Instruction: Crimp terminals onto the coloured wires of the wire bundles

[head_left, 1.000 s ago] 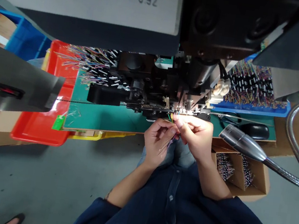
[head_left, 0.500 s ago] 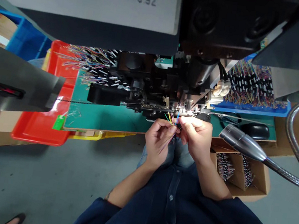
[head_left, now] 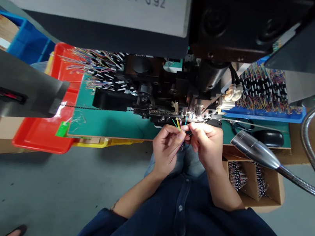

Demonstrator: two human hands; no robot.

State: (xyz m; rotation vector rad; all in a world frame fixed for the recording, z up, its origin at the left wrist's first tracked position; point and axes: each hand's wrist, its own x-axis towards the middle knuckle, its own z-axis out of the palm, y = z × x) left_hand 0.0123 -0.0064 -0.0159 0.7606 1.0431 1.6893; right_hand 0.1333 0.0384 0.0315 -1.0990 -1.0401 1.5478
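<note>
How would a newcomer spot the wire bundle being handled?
Find the dark machine at top centre. Just below its brightly lit working point, the left hand pinches the wire bundle. Unlike the wires piled in the blue tray, its coloured ends fan out from that hand.

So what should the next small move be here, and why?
Probably ease the blue wire forward with the right hand: its tip, beside those fingertips, points toward the machine, while the left hand pinches the other wires, fanned aside.
</note>
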